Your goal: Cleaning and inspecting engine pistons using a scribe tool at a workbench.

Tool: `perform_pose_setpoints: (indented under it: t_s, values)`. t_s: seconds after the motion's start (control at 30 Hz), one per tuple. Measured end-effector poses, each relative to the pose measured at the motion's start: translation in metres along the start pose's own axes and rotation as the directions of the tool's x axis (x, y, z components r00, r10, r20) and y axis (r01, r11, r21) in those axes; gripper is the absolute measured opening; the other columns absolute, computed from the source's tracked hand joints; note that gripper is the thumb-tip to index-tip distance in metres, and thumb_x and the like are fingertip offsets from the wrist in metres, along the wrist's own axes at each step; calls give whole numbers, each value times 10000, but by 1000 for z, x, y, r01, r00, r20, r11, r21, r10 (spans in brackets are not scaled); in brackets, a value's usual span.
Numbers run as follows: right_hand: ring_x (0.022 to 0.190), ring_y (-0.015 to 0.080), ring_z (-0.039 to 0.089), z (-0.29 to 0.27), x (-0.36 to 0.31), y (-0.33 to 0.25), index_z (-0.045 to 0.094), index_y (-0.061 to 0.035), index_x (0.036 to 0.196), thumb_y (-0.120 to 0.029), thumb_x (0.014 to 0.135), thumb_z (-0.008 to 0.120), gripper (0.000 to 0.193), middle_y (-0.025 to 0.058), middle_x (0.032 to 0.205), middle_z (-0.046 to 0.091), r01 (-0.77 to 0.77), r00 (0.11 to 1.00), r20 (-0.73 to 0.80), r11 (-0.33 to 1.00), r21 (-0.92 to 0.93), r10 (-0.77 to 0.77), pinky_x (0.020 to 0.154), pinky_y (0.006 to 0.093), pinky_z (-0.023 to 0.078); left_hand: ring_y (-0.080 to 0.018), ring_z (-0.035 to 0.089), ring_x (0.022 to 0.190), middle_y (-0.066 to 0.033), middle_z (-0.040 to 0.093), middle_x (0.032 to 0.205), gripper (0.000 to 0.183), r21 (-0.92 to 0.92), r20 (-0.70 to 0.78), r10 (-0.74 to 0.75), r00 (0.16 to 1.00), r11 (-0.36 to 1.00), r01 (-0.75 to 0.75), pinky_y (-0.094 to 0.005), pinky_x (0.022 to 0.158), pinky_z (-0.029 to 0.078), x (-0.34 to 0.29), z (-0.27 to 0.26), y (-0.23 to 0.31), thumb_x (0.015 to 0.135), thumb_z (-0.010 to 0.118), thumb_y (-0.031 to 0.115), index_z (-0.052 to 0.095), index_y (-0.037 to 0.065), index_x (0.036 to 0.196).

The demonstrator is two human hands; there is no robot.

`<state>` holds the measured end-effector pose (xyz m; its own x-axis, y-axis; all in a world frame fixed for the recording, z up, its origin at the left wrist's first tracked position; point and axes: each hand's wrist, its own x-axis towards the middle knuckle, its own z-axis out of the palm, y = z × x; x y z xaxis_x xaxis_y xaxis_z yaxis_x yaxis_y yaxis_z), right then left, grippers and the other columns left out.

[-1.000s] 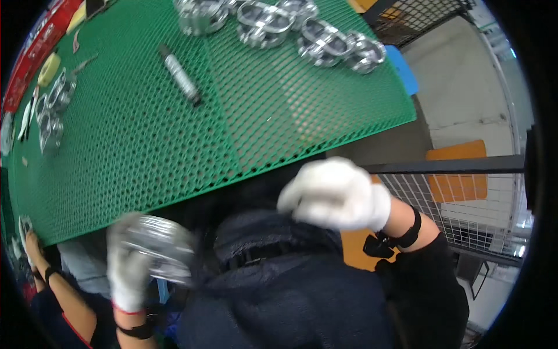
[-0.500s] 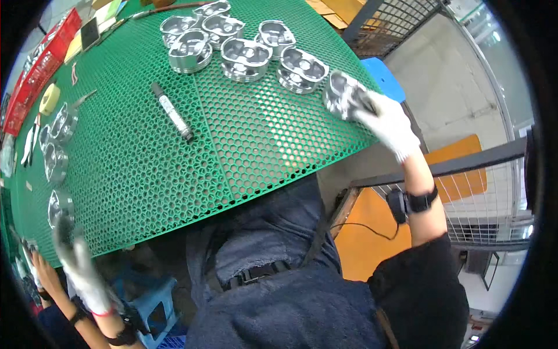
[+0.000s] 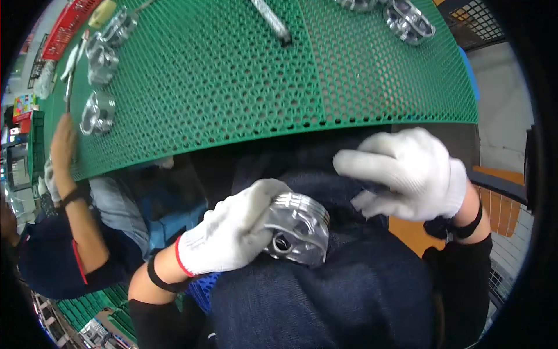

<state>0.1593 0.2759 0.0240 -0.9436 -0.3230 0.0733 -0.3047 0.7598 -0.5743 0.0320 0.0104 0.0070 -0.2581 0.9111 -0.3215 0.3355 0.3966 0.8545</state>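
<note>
My left hand (image 3: 232, 227), in a white knitted glove with a red cuff, grips a shiny metal piston (image 3: 299, 227) above my lap. The piston is tilted, its ring grooves upward and its round pin bore showing low on the side. To the right of it, my right hand (image 3: 410, 171), gloved in white too, is held apart from the piston, with fingers and thumb spread and nothing visible between them. At the right of the green table mat (image 3: 232, 110), a piston (image 3: 410, 23) stands beside another one (image 3: 357, 4) cut off by the frame's top.
Several pistons, one nearest the front edge (image 3: 97, 113), stand on the mat's left. A marker pen (image 3: 270, 20) lies at the top middle. At far left are a red bin (image 3: 67, 26) and a yellow tape roll (image 3: 103, 13). A co-worker's forearm (image 3: 65, 157) reaches in at the left.
My right hand has let go of a piston on the mat's right and come back over my lap. My left hand has moved in from the left edge and now holds a piston. The view has tilted down.
</note>
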Motion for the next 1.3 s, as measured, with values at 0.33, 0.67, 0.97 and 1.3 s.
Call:
perform_pose_setpoints:
  t_s: [0.33, 0.67, 0.97, 1.3]
  values:
    - [462, 229, 555, 18, 42, -3, 539, -124, 612, -333, 755, 703, 301, 36, 550, 483, 170, 967, 196, 985, -18, -164, 420, 365, 415, -388, 660, 818, -184, 655, 936, 526, 224, 248, 82, 965, 965, -139, -422, 688, 537, 19, -8, 19, 653, 639, 20, 527, -3, 1166]
    - [551, 212, 638, 29, -2, -6, 599, -136, 684, -374, 855, 620, 294, 28, 600, 561, 115, 940, 322, 993, 0, -109, 456, 335, 500, -377, 681, 852, -203, 674, 978, 506, 121, 156, 11, 988, 992, -30, -400, 731, 561, 5, 0, 2, 617, 620, -20, 521, -33, 1114]
    - [866, 301, 710, 46, -5, -1, 554, -107, 1288, -394, 774, 771, 628, 144, 1014, 708, -167, 977, 2, 766, 620, 212, 685, 360, 584, -297, 583, 1154, -220, 529, 1277, 760, -232, -94, 141, 985, 960, -160, -389, 955, 485, 1, 3, -19, 727, 679, -18, 318, -53, 1395]
    - [562, 251, 610, 11, 20, 12, 712, -97, 855, -170, 725, 720, 149, 86, 675, 611, 56, 995, -94, 923, 381, -22, 513, 328, 488, -286, 677, 954, -175, 662, 1048, 478, -100, 24, -26, 999, 995, 28, -359, 834, 528, 5, -13, 5, 758, 625, 18, 498, -60, 1213]
